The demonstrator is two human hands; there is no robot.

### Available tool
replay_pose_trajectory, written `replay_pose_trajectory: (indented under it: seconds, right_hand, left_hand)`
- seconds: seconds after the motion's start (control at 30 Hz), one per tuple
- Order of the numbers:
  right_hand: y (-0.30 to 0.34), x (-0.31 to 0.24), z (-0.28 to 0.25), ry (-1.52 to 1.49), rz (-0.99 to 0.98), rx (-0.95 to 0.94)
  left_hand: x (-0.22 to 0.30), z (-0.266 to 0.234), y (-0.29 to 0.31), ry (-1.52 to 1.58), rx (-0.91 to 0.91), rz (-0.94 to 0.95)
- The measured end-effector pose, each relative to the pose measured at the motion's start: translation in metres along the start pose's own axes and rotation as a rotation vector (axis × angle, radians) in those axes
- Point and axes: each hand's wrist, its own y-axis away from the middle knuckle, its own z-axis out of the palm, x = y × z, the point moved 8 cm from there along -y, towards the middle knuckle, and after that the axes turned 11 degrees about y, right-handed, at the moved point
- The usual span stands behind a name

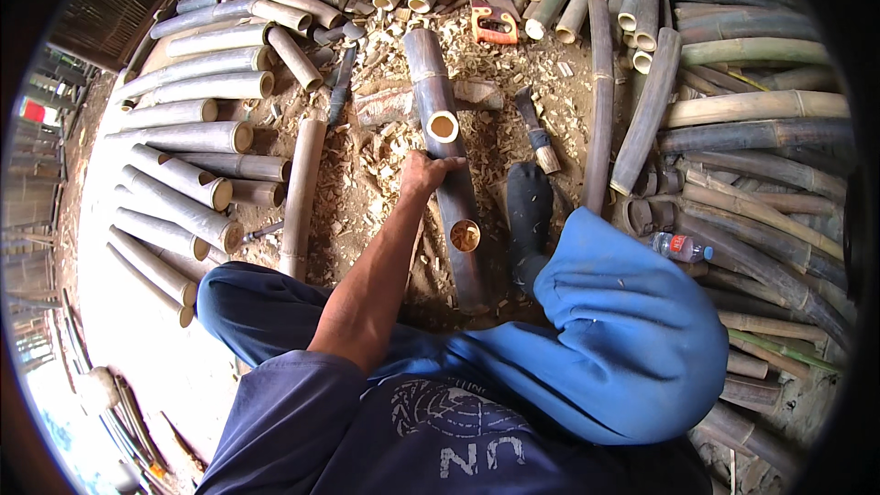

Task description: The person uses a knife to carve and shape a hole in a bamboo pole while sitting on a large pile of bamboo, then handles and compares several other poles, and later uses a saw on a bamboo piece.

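Note:
A dark bamboo pole [456,197] lies lengthwise in front of me, its far part over a short log [385,108]. Two openings are cut in its upper side: a pale-rimmed one [443,126] beyond my hand and another nearer me with chips inside. My left hand [428,172] is closed round the pole's left side between these openings, its thumb laid across the top. My right hand is out of sight. Right of the pole lies a short blade with a wrapped handle [539,139], just beyond my dark-socked foot [529,206].
Wood chips [380,188] litter the ground. A handsaw with an orange handle [495,26] lies at the far side, and a long dark blade [342,82] to the left. Cut bamboo lengths [206,137] surround me. A plastic bottle [680,247] lies beside my right knee.

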Motion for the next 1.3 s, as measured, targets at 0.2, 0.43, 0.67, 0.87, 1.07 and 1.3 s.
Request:
replay_pose_trajectory:
  seconds: [0.2, 0.43, 0.67, 0.87, 1.07, 1.3]
  right_hand:
    - [-0.027, -0.010, 0.029, -0.018, -0.064, -0.050]
    - [-0.133, -0.017, 0.105, -0.122, -0.124, -0.063]
    - [-0.362, -0.017, 0.106, 0.023, -0.085, 0.331]
    - [-0.420, -0.012, 0.118, -0.018, 0.027, 0.041]
    - [-0.354, -0.062, 0.128, -0.906, -0.156, -0.235]
    - [-0.303, -0.066, 0.193, -1.263, 0.326, -0.423]
  left_hand:
    - [0.001, -0.001, -0.002, -0.086, 0.058, -0.006]
    - [-0.008, 0.008, -0.014, -0.074, 0.017, 0.075]
    - [0.019, -0.005, 0.018, -0.242, 0.070, 0.050]
    - [0.103, -0.005, 0.049, -0.473, -0.011, 0.227]
    - [0.213, 0.041, 0.105, -0.317, -0.313, 0.931]
    - [0.160, 0.112, 0.052, -0.956, -0.899, 0.594]
